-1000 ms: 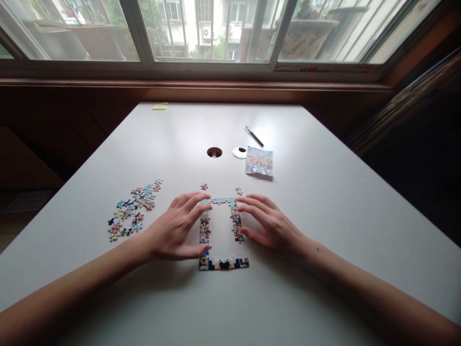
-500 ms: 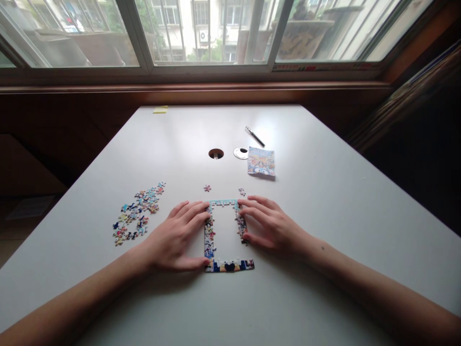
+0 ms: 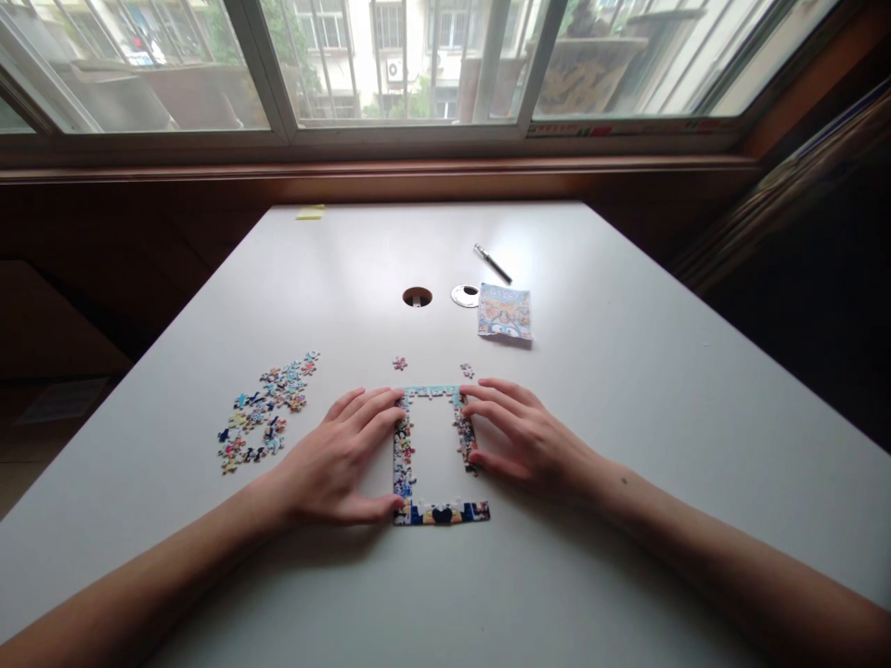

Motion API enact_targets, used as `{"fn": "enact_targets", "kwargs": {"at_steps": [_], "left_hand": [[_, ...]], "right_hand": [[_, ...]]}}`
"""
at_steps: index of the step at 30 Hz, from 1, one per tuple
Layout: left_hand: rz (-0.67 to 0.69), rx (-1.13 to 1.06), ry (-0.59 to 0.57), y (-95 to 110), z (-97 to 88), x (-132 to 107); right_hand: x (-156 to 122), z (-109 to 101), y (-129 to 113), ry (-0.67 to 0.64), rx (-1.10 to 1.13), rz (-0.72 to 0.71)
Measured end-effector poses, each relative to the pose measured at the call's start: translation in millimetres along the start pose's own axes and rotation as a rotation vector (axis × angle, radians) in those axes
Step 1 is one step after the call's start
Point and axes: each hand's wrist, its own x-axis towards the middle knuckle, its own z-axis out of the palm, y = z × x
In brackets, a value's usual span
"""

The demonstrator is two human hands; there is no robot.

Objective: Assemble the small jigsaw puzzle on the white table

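The puzzle frame (image 3: 403,464) lies flat on the white tabletop (image 3: 661,399), directly between the two hands, its long axis running away from the person towards the window (image 3: 410,60). The left hand (image 3: 355,455) spans its left side, the fingertips touching near the far corner and the thumb by the near corner. The right hand (image 3: 519,431) sits against the right strip (image 3: 465,434), fingers at its far end and thumb beside its near end. Both hands are spread and relaxed, palms down – neither is clenched, and neither seems to have anything lifted, only fingertips resting along the edges.

The far strip (image 3: 432,391) joins the two sides, and the near strip (image 3: 442,514) meets the left one. On the right there is a gap: the right strip stops short of the near strip's outer end. That opening lies just below the right thumb, so the right hand is clearly the nearer one.

The pile of loose pieces (image 3: 261,408) is on the opposite side, beyond the left hand. Two stray pieces (image 3: 399,363) lie past the far strip – one near each far corner – with a printed packet (image 3: 505,313) and a pen (image 3: 493,263) farther off.
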Motion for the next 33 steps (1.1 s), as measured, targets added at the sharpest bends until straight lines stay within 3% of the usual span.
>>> {"fn": "enact_targets", "kwargs": {"at_steps": [19,24,27,33], "left_hand": [[-0.01,0.042,0.024,-2,2.4,0],[-0.099,0.021,0.159,-6,6.5,2],[-0.204,0.025,0.26,-14,5.9,12],[-0.168,0.049,0.246,-37,-1.9,52]], "right_hand": [[-1,2,2,0.04,0.028,-0.028],[-1,1,1,0.08,0.072,0.003],[-1,1,0,0.123,0.074,0.048],[-2,0,1,0.191,0.071,0.15]]}}
